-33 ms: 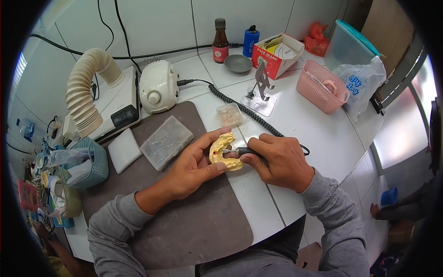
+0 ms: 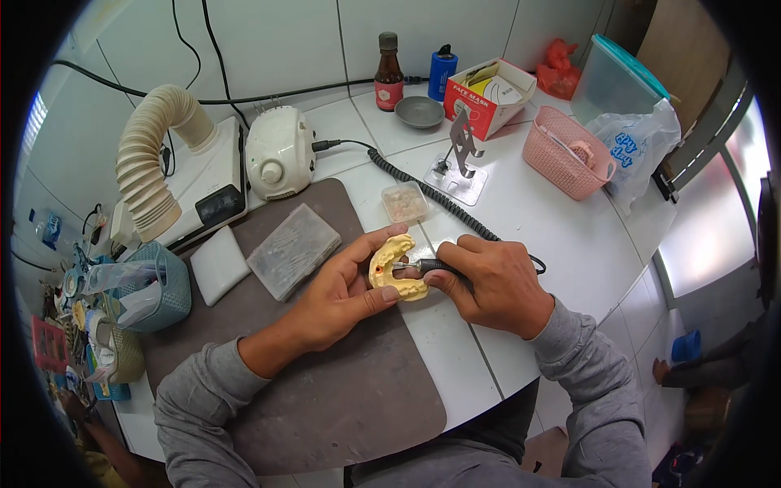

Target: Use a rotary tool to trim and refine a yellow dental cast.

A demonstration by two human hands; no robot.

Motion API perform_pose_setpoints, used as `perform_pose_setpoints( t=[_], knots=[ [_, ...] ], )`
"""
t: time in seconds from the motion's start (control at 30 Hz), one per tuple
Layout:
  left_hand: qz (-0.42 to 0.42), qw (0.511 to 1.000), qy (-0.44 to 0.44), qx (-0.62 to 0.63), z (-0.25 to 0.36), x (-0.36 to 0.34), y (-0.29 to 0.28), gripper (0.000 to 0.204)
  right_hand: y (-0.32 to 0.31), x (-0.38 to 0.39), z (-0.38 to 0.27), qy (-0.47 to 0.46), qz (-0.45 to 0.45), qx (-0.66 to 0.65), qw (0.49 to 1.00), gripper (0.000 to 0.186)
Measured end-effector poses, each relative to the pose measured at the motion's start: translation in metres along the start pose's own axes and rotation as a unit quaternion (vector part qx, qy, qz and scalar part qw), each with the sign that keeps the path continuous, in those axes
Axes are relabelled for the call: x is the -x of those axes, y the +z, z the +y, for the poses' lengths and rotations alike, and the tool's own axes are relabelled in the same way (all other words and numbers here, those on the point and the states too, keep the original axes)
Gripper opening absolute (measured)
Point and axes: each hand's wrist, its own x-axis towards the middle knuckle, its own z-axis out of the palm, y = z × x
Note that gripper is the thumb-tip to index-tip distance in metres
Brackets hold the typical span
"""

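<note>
My left hand (image 2: 346, 289) grips a cream horseshoe-shaped dental cast (image 2: 382, 256), thumb on its lower end and fingers around its back. A small red spot shows on the cast. In my right hand (image 2: 496, 289) is a dark rotary handpiece (image 2: 439, 266), its slim metal tip inside the cast's arch. A coiled cord (image 2: 439, 203) runs toward the white control unit (image 2: 277, 154). Just beyond my hands lies a small clear box of pale pieces (image 2: 404, 201). A translucent case of slim tools (image 2: 293, 248) and a white square block (image 2: 220, 264) lie on the grey mat (image 2: 317, 407).
A suction hose (image 2: 146, 171) stands back left, above baskets (image 2: 163, 301) of supplies. At the back are a bottle (image 2: 388, 89), red box (image 2: 472, 114), metal stand (image 2: 460, 179) and pink basket (image 2: 561, 154). Other people's limbs show at lower left (image 2: 114, 451) and right (image 2: 708, 374).
</note>
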Motion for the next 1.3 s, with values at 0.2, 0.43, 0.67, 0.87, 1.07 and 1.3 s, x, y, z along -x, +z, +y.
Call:
perform_pose_setpoints(
  t=[0.2,0.43,0.67,0.87,1.07,1.3],
  knots=[
    [-0.007,1.000,0.004,-0.010,-0.0001,0.0002,-0.0009,0.079,-0.0010,0.0002,-0.0001,-0.005,-0.001,-0.003,1.000,0.034],
    [-0.007,1.000,-0.003,-0.007,0.0009,0.0006,0.0000,0.079,-0.0015,0.0003,0.0001,-0.004,-0.010,-0.007,1.000,0.034],
    [-0.017,1.000,0.007,-0.019,0.0009,0.0005,-0.0021,0.079,-0.0013,-0.0003,0.0003,-0.013,-0.013,-0.016,1.000,0.033],
    [-0.020,1.000,0.003,-0.017,0.0023,0.0003,0.0005,0.080,-0.0024,0.0007,0.0004,-0.016,-0.018,-0.015,1.000,0.032],
    [-0.018,1.000,-0.002,-0.016,0.0026,0.0012,-0.0009,0.080,-0.0019,0.0003,-0.0002,-0.017,-0.017,-0.017,1.000,0.032],
    [-0.023,1.000,-0.002,-0.014,0.0019,0.0009,-0.0015,0.079,-0.0021,0.0005,0.0006,-0.009,-0.012,-0.022,1.000,0.031]
  ],
)
